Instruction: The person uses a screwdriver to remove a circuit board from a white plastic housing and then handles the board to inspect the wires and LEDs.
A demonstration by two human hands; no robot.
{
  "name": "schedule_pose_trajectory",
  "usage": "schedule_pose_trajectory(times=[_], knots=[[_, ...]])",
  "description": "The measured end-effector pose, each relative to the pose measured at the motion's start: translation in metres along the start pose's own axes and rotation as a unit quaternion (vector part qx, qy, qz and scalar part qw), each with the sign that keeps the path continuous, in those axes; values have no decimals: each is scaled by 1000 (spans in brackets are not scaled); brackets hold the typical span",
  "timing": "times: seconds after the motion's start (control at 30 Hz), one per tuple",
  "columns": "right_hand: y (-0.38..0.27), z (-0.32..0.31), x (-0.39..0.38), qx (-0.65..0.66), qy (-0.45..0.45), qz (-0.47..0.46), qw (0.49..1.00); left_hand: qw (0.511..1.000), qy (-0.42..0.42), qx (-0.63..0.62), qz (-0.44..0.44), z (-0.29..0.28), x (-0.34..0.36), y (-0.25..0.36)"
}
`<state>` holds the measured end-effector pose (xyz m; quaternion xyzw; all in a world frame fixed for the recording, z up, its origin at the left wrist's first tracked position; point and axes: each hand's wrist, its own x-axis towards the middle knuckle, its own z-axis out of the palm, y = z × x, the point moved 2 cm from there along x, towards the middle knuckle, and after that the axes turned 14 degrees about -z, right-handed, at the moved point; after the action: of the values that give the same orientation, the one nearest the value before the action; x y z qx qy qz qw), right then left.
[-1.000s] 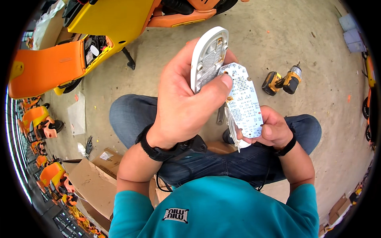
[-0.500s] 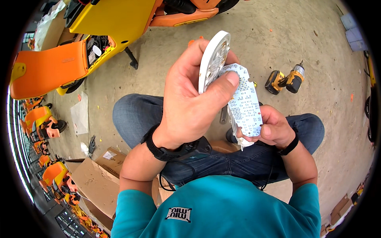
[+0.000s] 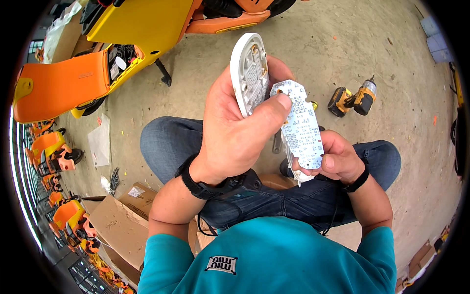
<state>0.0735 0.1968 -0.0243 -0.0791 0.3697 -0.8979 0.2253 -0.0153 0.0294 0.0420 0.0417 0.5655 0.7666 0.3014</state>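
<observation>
My left hand [image 3: 240, 130] is closed round a white oval housing [image 3: 250, 73], tilted so its ribbed inner side faces right. The left thumb also lies against the upper end of a pale circuit board [image 3: 302, 128] dotted with small components. My right hand [image 3: 340, 159] pinches the lower end of that board between thumb and fingers. Beneath the board, a clear plastic cover [image 3: 303, 175] pokes out at the right fingers; most of it is hidden. Both parts are held above my lap, apart from each other at the top.
A yellow and black cordless drill [image 3: 352, 99] lies on the concrete floor to the right. At the upper left stands a motorbike with an orange seat [image 3: 63, 88]. Opened cardboard boxes [image 3: 117, 223] sit by my left elbow. More orange vehicles [image 3: 68, 215] line the far left.
The white housing has shifted left and slightly up in my left hand, turning more of its inner side into view. My left thumb has slid back a little on the board; my right hand stays put.
</observation>
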Motion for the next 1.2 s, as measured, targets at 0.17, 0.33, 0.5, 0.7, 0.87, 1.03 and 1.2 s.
schedule_pose_trajectory(times=[0.17,0.33,0.5,0.7,0.87,1.03,1.2], knots=[[0,0,0,-3,-1,3,1000,1000,-2,4,-1,0,0,0],[-1,1,1,-3,0,7,1000,1000,-6,3,4,0,1,0],[1,0,0,4,-2,8,1000,1000,-6,1,4,0,0,0],[1,0,0,5,-2,12,1000,1000,-13,2,9,-1,1,-1],[1,1,0,-2,-1,10,1000,1000,-15,-5,4,-1,0,0],[3,0,1,13,-3,-6,1000,1000,2,-10,-7,-1,1,0],[5,-2,0,37,3,-19,999,1000,5,-12,-17,-5,3,-2]])
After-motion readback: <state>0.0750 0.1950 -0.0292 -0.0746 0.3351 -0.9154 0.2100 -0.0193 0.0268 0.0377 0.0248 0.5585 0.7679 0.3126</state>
